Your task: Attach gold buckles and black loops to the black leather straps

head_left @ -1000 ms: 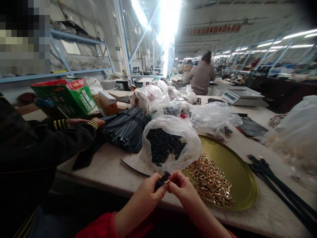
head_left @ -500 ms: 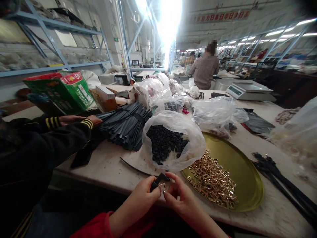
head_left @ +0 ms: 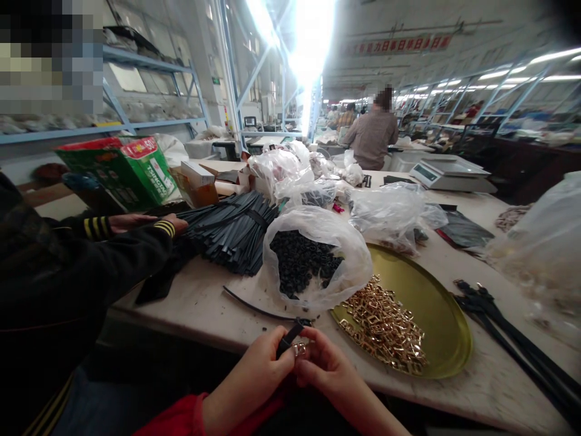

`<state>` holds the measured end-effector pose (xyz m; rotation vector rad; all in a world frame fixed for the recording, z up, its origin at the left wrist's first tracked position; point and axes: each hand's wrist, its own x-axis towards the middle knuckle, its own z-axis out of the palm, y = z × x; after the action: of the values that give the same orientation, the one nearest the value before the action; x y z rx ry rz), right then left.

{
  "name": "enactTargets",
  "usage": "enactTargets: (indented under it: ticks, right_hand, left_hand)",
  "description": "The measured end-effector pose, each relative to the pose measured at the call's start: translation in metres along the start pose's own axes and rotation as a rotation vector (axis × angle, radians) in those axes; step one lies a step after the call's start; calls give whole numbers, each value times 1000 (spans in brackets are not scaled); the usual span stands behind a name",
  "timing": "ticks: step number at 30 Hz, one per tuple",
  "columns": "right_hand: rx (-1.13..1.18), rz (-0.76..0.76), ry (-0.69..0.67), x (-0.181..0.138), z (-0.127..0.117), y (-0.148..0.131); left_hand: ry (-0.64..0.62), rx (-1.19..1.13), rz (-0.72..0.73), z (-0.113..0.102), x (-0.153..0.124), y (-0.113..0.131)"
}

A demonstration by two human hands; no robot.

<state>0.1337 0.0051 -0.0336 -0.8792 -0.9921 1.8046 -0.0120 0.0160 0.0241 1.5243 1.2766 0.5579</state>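
Note:
In front of me, at the table's near edge, a black strap (head_left: 290, 338) is looped over between my two hands. My left hand (head_left: 263, 363) is closed on the strap, thumb and fingers pinching it. A small gold-coloured buckle (head_left: 299, 349) sits at the strap's fold. My right hand (head_left: 324, 363) is closed on the buckle from the right, its index finger touching the strap's upper end. Just beyond my hands stands an open clear plastic bag (head_left: 354, 281) of small black loops (head_left: 299, 257). A gold round tray (head_left: 447, 327) to the right holds a heap of gold buckles (head_left: 385, 327).
At left, a co-worker's hands (head_left: 170, 224) are at a bundle of black straps (head_left: 231, 233). Finished-looking black straps with buckles (head_left: 481, 303) lie at right. Plastic bags (head_left: 390, 209), a green carton (head_left: 136, 175) and a scale (head_left: 449, 172) stand farther back.
My right fingers have drawn in closer around the buckle and strap, which were more exposed before. The view has shifted slightly. The co-worker's hands are nearly in the same place.

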Motion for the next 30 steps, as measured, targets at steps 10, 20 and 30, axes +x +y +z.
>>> enactTargets:
  ticks: [10,20,30]
  right_hand:
    - [132,58,209,-6,4,-18]
    - [199,96,306,3,3,-13]
    - [641,251,425,9,3,-16]
  left_hand:
    - [-100,77,24,-7,-15,-1]
    - [-68,322,69,-4,-17,-6]
    - [-61,257,47,-8,-2,-10]
